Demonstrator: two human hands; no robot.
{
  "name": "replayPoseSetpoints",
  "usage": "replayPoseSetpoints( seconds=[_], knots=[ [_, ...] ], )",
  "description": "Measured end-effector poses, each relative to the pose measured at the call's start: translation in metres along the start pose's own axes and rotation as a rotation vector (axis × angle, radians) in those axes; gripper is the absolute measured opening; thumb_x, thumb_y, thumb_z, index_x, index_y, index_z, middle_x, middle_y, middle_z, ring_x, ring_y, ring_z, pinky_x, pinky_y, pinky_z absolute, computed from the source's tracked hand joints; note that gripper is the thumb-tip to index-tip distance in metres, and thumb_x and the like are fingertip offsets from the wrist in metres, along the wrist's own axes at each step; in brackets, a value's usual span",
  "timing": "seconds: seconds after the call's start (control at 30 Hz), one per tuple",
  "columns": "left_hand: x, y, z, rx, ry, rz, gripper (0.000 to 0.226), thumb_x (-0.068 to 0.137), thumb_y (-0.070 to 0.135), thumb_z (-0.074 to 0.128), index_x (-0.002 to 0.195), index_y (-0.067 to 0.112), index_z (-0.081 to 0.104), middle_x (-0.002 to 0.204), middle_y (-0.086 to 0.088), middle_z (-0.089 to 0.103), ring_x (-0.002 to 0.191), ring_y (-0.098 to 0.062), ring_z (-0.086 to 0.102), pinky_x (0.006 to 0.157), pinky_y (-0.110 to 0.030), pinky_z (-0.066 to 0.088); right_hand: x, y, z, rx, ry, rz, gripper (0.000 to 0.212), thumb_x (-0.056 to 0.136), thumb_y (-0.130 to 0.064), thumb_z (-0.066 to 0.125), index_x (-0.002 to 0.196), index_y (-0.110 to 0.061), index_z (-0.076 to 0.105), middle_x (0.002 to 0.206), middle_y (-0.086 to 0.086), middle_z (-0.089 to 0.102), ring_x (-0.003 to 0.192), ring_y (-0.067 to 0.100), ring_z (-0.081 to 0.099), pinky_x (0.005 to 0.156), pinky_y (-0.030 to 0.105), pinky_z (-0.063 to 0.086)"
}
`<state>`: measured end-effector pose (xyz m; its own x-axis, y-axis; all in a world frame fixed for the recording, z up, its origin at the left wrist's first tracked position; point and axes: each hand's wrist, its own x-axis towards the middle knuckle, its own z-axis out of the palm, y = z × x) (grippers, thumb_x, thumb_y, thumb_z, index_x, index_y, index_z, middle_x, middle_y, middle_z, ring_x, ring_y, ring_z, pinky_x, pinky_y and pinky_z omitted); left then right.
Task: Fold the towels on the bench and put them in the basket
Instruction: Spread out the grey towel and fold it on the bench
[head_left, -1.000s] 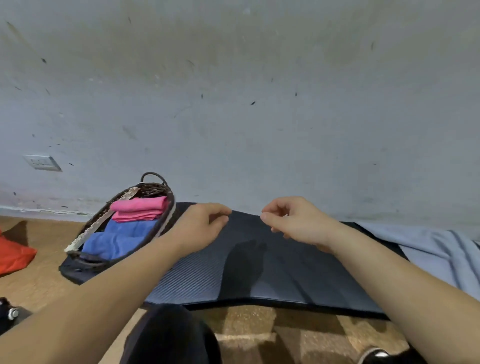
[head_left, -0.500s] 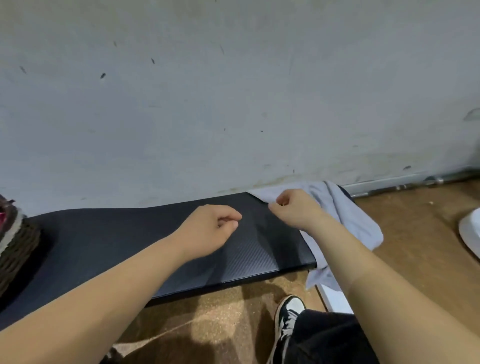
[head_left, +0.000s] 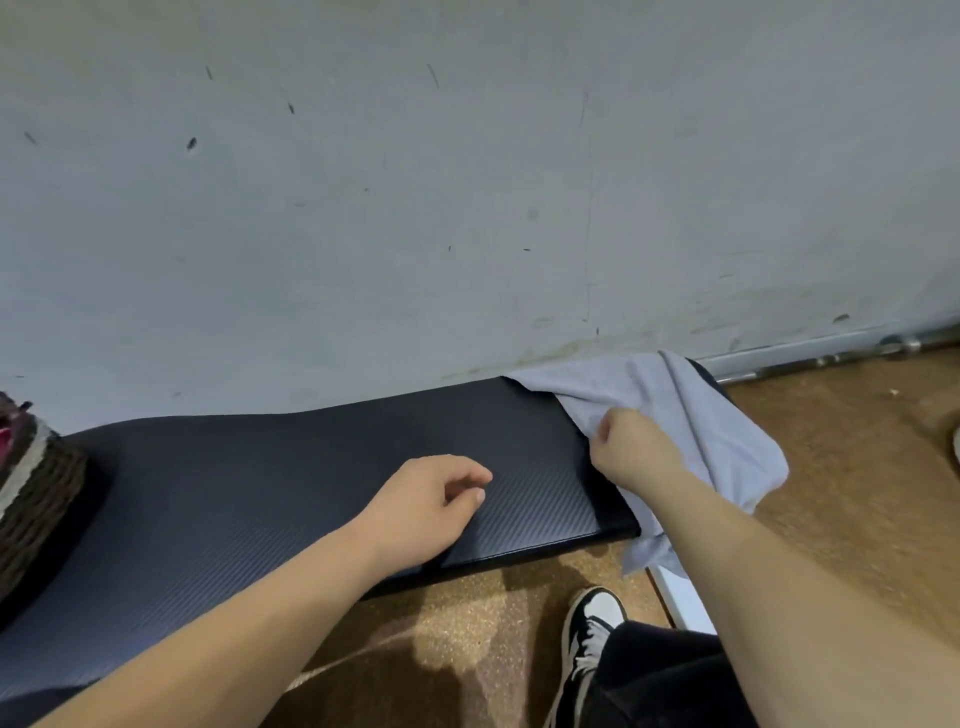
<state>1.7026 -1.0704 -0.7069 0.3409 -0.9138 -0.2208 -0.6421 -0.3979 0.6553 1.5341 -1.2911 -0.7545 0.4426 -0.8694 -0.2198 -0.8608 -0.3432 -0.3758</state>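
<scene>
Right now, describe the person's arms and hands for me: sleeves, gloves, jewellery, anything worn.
Both arms are bare: the left forearm and right forearm show no sleeve up to the frame's edge. The left hand and right hand wear no gloves. No watch, bracelet or ring shows on either, and no markings are visible.

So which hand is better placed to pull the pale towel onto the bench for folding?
The right hand: it grips the towel at the bench's right end. The left hand is over bare bench, loosely curled, holding nothing.
</scene>
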Motion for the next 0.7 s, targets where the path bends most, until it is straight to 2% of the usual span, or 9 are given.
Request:
replayPoseSetpoints(
  seconds=[0.13, 0.23, 0.3, 0.37, 0.4, 0.47, 0.53, 0.6, 0.7],
  knots=[
    [-0.016, -0.017, -0.011, -0.071, 0.066, -0.075, 0.031, 0.096, 0.035, 0.067, 0.126, 0.029, 0.069, 0.116, 0.02, 0.069, 0.104, 0.007, 0.064, 0.099, -0.022, 0.052, -0.027, -0.069, 0.0, 0.357, -0.079, -0.164, 0.01, 0.09, -0.018, 0.058, 0.082, -0.013, 0.055, 0.071, 0.002, 0.061, 0.068, 0.027, 0.062, 0.063, 0.033, 0.049],
    [-0.028, -0.025, -0.014, -0.314, 0.106, -0.157, 0.054, 0.083, 0.043, 0.079, 0.131, 0.026, 0.063, 0.122, 0.014, 0.068, 0.108, 0.0, 0.067, 0.099, -0.027, 0.054, -0.067, -0.122, 0.004, 0.704, -0.22, -0.158, 0.013, 0.093, -0.015, 0.06, 0.093, -0.002, 0.058, 0.064, 0.006, 0.06, 0.053, 0.026, 0.061, 0.057, 0.036, 0.056],
    [-0.037, -0.03, -0.021, -0.463, 0.126, -0.182, 0.042, 0.081, 0.039, 0.081, 0.117, 0.022, 0.069, 0.106, 0.01, 0.075, 0.096, -0.005, 0.071, 0.088, -0.025, 0.057, -0.09, -0.151, 0.006, 0.791, -0.346, -0.178, 0.012, 0.093, -0.014, 0.065, 0.092, -0.002, 0.062, 0.063, 0.004, 0.065, 0.056, 0.024, 0.064, 0.058, 0.034, 0.059],
    [-0.05, -0.037, -0.032, -0.472, 0.182, -0.188, 0.022, 0.087, 0.03, 0.076, 0.094, 0.011, 0.068, 0.077, 0.006, 0.068, 0.07, -0.01, 0.062, 0.065, -0.025, 0.05, -0.106, -0.178, 0.01, 0.764, -0.375, -0.254, 0.013, 0.091, -0.021, 0.068, 0.087, -0.008, 0.067, 0.072, 0.009, 0.071, 0.065, 0.028, 0.07, 0.069, 0.044, 0.064],
    [-0.057, -0.042, -0.037, -0.441, 0.22, -0.18, 0.025, 0.09, 0.027, 0.072, 0.086, 0.005, 0.061, 0.067, 0.004, 0.057, 0.062, -0.011, 0.051, 0.058, -0.025, 0.042, -0.11, -0.187, 0.012, 0.67, -0.324, -0.31, 0.015, 0.09, -0.026, 0.067, 0.084, -0.012, 0.067, 0.074, 0.008, 0.072, 0.069, 0.027, 0.071, 0.073, 0.047, 0.063],
    [-0.072, -0.052, -0.052, -0.323, 0.298, -0.162, 0.033, 0.094, 0.023, 0.066, 0.074, 0.005, 0.046, 0.064, 0.003, 0.041, 0.058, -0.01, 0.036, 0.054, -0.023, 0.032, -0.11, -0.202, 0.016, 0.351, -0.087, -0.493, 0.014, 0.092, -0.033, 0.061, 0.089, -0.021, 0.066, 0.083, -0.005, 0.07, 0.08, 0.018, 0.066, 0.075, 0.04, 0.058],
    [-0.087, -0.065, -0.071, -0.226, 0.322, -0.155, 0.029, 0.095, 0.022, 0.06, 0.077, 0.005, 0.046, 0.066, 0.002, 0.042, 0.06, -0.011, 0.036, 0.057, -0.024, 0.033, -0.109, -0.217, 0.015, 0.231, 0.033, -0.715, 0.022, 0.093, -0.024, 0.056, 0.112, -0.029, 0.066, 0.107, -0.013, 0.065, 0.101, 0.009, 0.058, 0.085, 0.031, 0.051],
    [-0.104, -0.076, -0.093, -0.143, 0.304, -0.122, 0.022, 0.096, 0.022, 0.058, 0.082, 0.007, 0.051, 0.07, -0.002, 0.049, 0.064, -0.016, 0.044, 0.061, -0.027, 0.038, -0.112, -0.235, 0.016, 0.316, -0.168, -0.829, 0.042, 0.093, -0.007, 0.052, 0.13, -0.025, 0.063, 0.126, -0.012, 0.062, 0.113, -0.002, 0.054, 0.095, 0.016, 0.042],
    [-0.127, -0.092, -0.125, -0.003, 0.296, -0.063, 0.018, 0.096, 0.024, 0.059, 0.085, 0.011, 0.057, 0.077, -0.005, 0.059, 0.074, -0.021, 0.055, 0.068, -0.036, 0.047, -0.122, -0.268, 0.023, 0.401, -0.485, -0.852, 0.039, 0.093, 0.002, 0.052, 0.119, -0.019, 0.072, 0.111, -0.013, 0.07, 0.098, -0.013, 0.06, 0.086, 0.007, 0.043]
  ],
)
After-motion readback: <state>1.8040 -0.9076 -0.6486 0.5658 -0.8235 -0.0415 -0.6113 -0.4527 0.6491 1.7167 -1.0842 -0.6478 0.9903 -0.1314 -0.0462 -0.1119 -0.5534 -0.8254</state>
